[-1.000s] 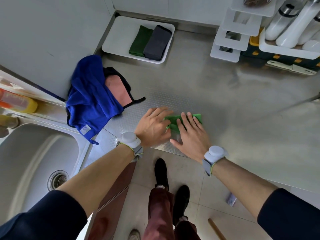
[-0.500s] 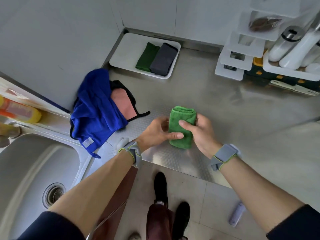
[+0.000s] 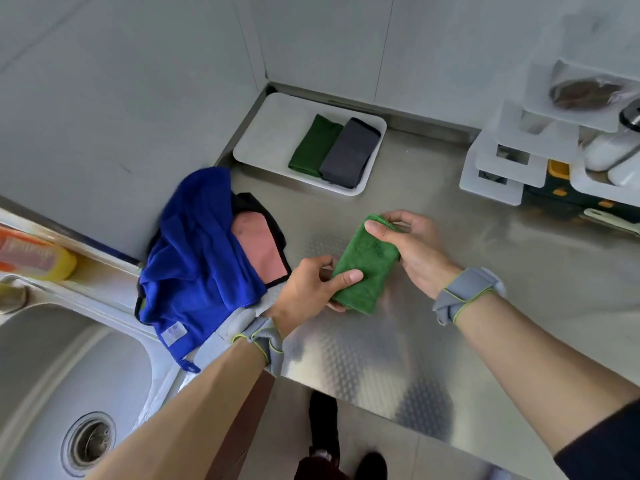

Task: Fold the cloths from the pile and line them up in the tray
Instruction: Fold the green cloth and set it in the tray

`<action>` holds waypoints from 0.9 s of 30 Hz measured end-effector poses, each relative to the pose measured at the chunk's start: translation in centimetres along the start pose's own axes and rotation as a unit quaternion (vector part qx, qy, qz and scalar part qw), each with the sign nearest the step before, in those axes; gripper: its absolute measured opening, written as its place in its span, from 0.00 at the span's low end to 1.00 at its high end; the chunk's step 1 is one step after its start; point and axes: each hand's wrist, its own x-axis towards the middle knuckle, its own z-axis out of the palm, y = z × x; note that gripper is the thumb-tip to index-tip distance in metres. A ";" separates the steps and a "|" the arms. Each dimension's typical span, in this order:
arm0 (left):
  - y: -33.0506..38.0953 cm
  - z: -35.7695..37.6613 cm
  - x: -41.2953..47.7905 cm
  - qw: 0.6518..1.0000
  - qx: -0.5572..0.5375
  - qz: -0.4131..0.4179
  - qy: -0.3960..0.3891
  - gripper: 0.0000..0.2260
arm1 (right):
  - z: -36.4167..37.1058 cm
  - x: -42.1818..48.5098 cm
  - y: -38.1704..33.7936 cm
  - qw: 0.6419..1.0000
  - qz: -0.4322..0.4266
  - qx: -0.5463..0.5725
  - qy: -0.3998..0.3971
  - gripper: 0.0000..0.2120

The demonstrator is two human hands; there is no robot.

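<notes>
Left hand pinches near end of folded green cloth, thumb on top; right hand grips far end. Cloth held above steel counter. White tray behind: dark green cloth, grey cloth touching. Pile left.

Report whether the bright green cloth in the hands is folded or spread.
Folded: the bright green cloth is a compact, thick rectangle, gripped by the left hand and the right hand at opposite ends.
</notes>
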 end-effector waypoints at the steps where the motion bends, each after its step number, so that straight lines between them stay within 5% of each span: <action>1: 0.2 -0.5 0.7 1.000 -0.011 -0.003 0.006 0.26 | 0.4 1.1 -0.4 1.000 -0.008 -0.021 -0.005 0.11; 5: 1.2 -2.0 3.1 0.998 -0.047 -0.004 0.040 0.29 | 1.7 4.4 -1.4 0.996 -0.035 -0.083 -0.010 0.15; 13: 4.0 -5.6 8.7 0.993 -0.089 -0.018 0.080 0.15 | 4.4 12.1 -4.4 0.967 -0.088 -0.239 -0.010 0.15; 20: 7.1 -9.8 14.0 0.973 -0.184 -0.021 0.140 0.11 | 7.4 20.0 -8.3 0.979 -0.067 -0.193 -0.021 0.14; 27: 7.3 -12.2 19.3 0.975 -0.118 -0.047 0.180 0.04 | 8.8 24.1 -9.7 0.923 -0.159 -0.349 0.010 0.11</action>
